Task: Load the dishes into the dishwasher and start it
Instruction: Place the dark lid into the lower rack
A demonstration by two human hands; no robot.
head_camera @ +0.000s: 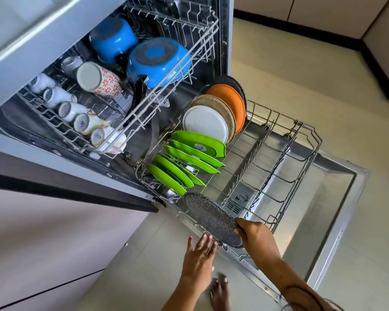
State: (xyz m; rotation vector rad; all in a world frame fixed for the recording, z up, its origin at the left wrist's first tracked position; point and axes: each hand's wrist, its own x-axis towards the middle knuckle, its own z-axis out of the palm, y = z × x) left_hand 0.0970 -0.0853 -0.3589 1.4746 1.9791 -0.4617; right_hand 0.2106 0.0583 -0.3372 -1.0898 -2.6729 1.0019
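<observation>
- Right hand (254, 235): grips one speckled grey pan (211, 217) at its near edge, holding it on edge over the front left corner of the lower rack (301, 158).
- Left hand (199, 257): fingers straight, holding nothing, just beside the pan's lower edge.
- Lower rack, pulled out over the open door (328, 221): five green plates (189, 158) upright in a row; behind them one white plate (206, 123), one tan plate (220, 106), one orange plate (230, 97).
- Upper rack (144, 113): two blue pots (157, 61) upside down; several cups (99, 79) on their sides.
</observation>
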